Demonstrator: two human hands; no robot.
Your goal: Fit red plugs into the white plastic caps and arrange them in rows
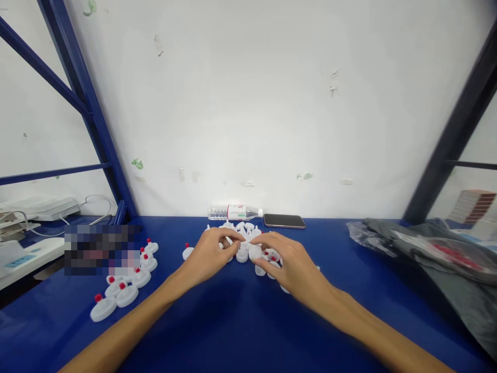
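My right hand (297, 267) is closed around a small white spouted lid (255, 252), held between thumb and forefinger. Close by on the left, my left hand (213, 254) has its thumb and forefinger curled towards each other in a pinch. Whatever sits between those fingertips is too small to make out. Under and behind both hands lies a pile of white spouted lids (242, 255), partly hidden by the fingers. Some lids beside my right hand have red tips. One red-tipped lid (188, 252) stands just left of my left hand.
At left, several red-tipped white lids (127, 296) stand in a group on the blue table (217, 331). A clear bottle (235, 212) lies by the wall, beside a phone (284, 221). Grey plastic bags (446, 259) are at right; a white power strip (31, 259) is at far left.
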